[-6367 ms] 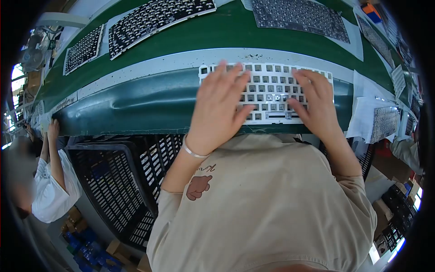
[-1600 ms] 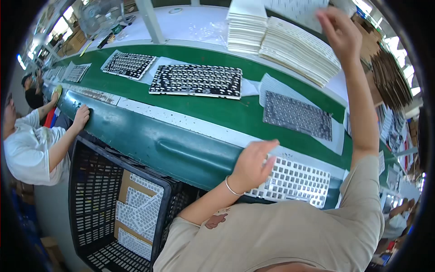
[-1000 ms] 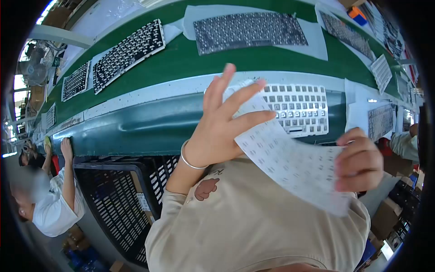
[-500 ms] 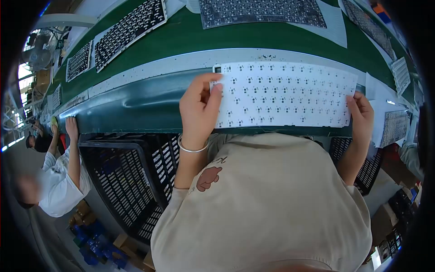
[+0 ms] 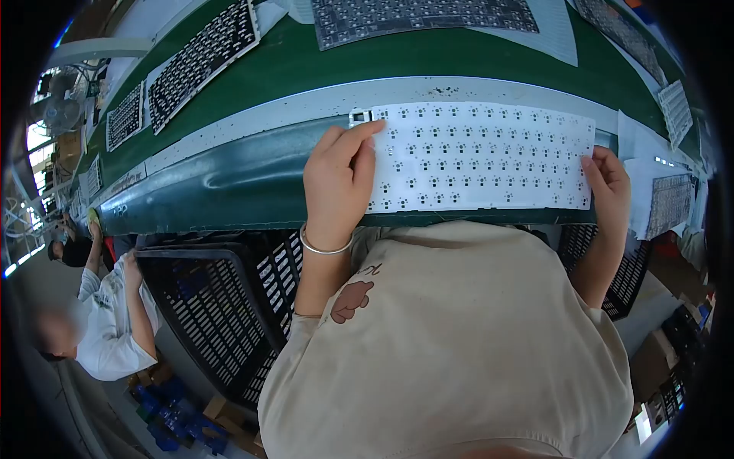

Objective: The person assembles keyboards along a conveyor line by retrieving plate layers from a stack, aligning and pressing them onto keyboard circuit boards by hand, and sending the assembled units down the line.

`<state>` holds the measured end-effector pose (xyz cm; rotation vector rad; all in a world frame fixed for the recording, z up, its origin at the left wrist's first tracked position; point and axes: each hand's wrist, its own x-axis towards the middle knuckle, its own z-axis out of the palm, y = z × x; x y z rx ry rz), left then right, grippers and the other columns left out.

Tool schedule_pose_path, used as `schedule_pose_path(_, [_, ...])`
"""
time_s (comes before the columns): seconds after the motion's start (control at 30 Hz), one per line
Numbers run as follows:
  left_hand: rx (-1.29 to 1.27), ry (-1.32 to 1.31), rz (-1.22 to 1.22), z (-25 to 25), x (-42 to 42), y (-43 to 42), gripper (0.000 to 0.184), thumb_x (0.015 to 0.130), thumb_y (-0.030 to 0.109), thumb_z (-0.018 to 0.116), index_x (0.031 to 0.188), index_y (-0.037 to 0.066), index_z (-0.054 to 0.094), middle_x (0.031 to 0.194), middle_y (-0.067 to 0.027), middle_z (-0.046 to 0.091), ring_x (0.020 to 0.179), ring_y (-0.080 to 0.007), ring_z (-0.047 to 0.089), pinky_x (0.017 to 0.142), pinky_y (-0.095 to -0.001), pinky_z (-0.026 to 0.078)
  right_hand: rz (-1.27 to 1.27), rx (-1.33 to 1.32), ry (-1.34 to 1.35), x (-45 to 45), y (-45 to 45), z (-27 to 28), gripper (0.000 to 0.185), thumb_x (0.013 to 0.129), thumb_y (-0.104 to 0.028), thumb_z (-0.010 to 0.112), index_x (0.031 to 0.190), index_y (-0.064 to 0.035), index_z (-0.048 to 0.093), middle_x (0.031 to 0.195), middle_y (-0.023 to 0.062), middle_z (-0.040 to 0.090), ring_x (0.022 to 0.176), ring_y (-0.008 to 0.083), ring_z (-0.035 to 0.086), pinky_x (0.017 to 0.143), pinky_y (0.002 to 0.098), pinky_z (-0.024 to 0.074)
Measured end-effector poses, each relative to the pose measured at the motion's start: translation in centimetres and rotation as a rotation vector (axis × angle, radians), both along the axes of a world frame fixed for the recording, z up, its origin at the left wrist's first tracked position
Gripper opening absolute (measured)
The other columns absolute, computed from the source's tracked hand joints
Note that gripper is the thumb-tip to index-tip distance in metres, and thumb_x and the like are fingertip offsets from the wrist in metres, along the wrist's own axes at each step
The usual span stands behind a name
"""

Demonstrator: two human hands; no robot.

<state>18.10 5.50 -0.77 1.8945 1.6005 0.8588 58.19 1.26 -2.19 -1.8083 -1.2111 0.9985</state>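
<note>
A white keyboard circuit board with rows of small key-switch marks is held up at the near edge of the bench. My left hand pinches its left end, thumb in front and index finger over the upper corner. At the right end, the fingers of my right hand are closed on the board's edge. A small framed corner piece with dark openings sticks out at the upper left, above my left fingertips; whether it belongs to the board I cannot tell.
Beyond the bench edge, a conveyor-like green surface carries several keyboard boards, such as a dark one and a black one. Black plastic baskets stand below left. A co-worker is at the left.
The board tilts slightly and its upper-left corner piece shows more. Both my hands keep their grip. The co-worker's nearer hand has moved from the bench edge down to the basket rim.
</note>
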Motion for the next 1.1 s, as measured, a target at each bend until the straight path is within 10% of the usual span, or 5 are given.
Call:
schedule_pose_path(0.4, [0.066,0.079,-0.024,-0.2,0.7,0.0,0.024,0.085,-0.002,0.061,0.105,0.006,0.072,0.067,-0.0084,0.050,0.056,-0.0230,0.049,0.054,-0.0342,0.040,0.016,0.010,-0.047,-0.4,0.3,0.6,0.027,0.094,-0.006,0.064,0.120,0.0030,0.062,0.073,-0.0037,0.056,0.065,0.0013,0.049,0.059,0.0172,0.0359])
schedule_pose_path(0.57, [0.169,0.233,0.014,0.0,1.2,-0.6,0.026,0.080,0.001,0.065,0.103,0.009,0.072,0.092,-0.0099,0.057,0.079,-0.0253,0.055,0.071,-0.0403,0.044,0.007,0.098,-0.137,-0.7,0.7,1.1,0.029,0.093,-0.008,0.065,0.120,0.0008,0.063,0.081,0.0002,0.059,0.071,0.0059,0.053,0.062,0.0204,0.0417])
schedule_pose_path(0.77, [0.223,0.260,-0.288,-0.1,3.6,-1.0,0.033,0.083,0.011,0.068,0.116,0.011,0.068,0.128,-0.0101,0.058,0.119,-0.0323,0.052,0.099,-0.0443,0.039,0.356,0.497,-0.672,-7.5,2.9,3.2,0.027,0.085,-0.007,0.068,0.112,-0.0045,0.067,0.103,0.0113,0.065,0.102,0.0321,0.060,0.089,0.0404,0.0468])
schedule_pose_path(1.1, [0.213,0.260,-0.337,-1.4,3.9,-1.3,0.031,0.088,0.013,0.064,0.119,0.013,0.068,0.131,-0.0054,0.060,0.125,-0.0299,0.051,0.102,-0.0439,0.037,0.343,0.485,-0.768,-4.8,3.2,0.7,0.017,0.085,-0.016,0.072,0.101,-0.0106,0.072,0.099,0.0064,0.062,0.095,0.0274,0.058,0.087,0.0408,0.0450])
